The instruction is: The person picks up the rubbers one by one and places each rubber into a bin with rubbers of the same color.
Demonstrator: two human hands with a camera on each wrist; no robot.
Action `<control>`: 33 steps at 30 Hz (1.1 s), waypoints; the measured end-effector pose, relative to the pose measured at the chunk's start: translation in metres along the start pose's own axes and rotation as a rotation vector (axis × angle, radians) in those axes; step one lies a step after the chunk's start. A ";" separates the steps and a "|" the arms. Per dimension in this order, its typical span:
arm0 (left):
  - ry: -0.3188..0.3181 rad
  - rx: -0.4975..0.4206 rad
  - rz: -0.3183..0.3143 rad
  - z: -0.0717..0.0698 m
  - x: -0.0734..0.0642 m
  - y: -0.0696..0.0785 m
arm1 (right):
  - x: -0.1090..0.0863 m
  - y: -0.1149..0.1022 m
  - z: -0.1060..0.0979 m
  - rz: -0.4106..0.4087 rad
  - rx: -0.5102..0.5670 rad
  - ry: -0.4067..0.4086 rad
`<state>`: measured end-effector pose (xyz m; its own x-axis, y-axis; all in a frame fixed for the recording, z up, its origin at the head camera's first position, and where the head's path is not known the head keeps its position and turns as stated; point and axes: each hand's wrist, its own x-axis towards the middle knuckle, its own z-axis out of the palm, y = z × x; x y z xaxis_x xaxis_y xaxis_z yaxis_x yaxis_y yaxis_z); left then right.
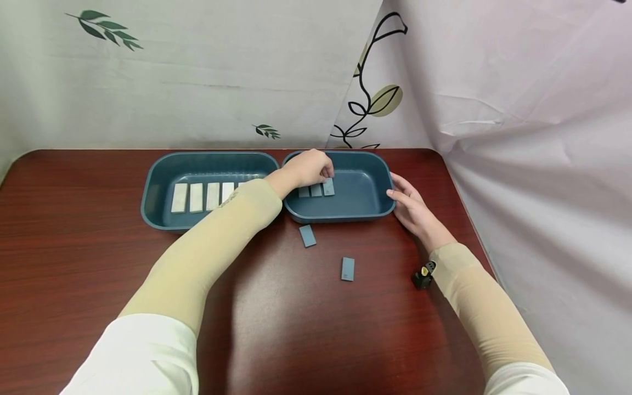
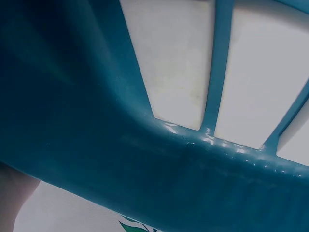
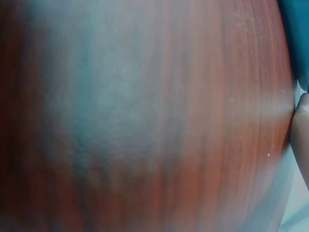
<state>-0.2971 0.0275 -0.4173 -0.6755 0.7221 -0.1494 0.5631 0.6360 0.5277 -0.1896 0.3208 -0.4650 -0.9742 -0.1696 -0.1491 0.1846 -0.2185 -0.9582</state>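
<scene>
My left hand (image 1: 311, 167) reaches into the right blue bin (image 1: 340, 218), fingers curled down and pinching the upper end of a grey-blue tile (image 1: 328, 187). Two similar tiles (image 1: 316, 190) lie in a row beside it, partly covered by the hand. At the bin's right end, my right hand (image 1: 415, 211) holds the wall, its thumb at the rim. The right wrist view catches only a sliver of that hand (image 3: 301, 133) near the bin wall (image 3: 295, 38). Two more grey-blue tiles lie on the table, one near the bin (image 1: 308, 236), the other closer (image 1: 348, 269).
Left of it stands another blue bin (image 1: 163, 219) with several white tiles (image 1: 196, 197) in a row, partly hidden by my left forearm. The reddish-brown table (image 1: 286, 329) ends at a white patterned curtain (image 1: 197, 82). A small black device (image 1: 422, 277) sits at my right wrist.
</scene>
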 end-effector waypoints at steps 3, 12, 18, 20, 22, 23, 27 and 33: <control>-0.004 0.006 -0.003 0.000 0.000 0.001 | 0.000 0.000 -0.001 0.004 -0.001 0.001; 0.003 0.010 -0.001 0.002 0.002 0.000 | 0.000 -0.001 -0.001 -0.001 -0.008 -0.004; 0.000 0.014 0.002 0.003 0.002 0.000 | 0.000 -0.001 -0.001 0.009 -0.007 0.000; -0.002 0.017 0.003 0.003 0.001 0.000 | 0.000 -0.001 -0.001 0.011 -0.007 0.000; -0.002 0.022 0.004 0.003 0.001 0.000 | 0.000 0.000 -0.001 0.009 -0.008 -0.002; -0.001 0.025 0.005 0.003 0.001 0.000 | 0.000 -0.001 -0.001 0.008 -0.007 -0.003; 0.004 0.041 0.012 0.003 0.000 0.000 | 0.000 -0.001 -0.001 0.007 -0.006 -0.004; 0.008 0.060 0.022 0.005 0.000 0.000 | 0.000 -0.001 0.000 0.016 -0.005 0.005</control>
<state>-0.2952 0.0290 -0.4214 -0.6666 0.7337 -0.1316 0.6049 0.6356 0.4798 -0.1896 0.3216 -0.4637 -0.9718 -0.1678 -0.1655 0.1993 -0.2106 -0.9570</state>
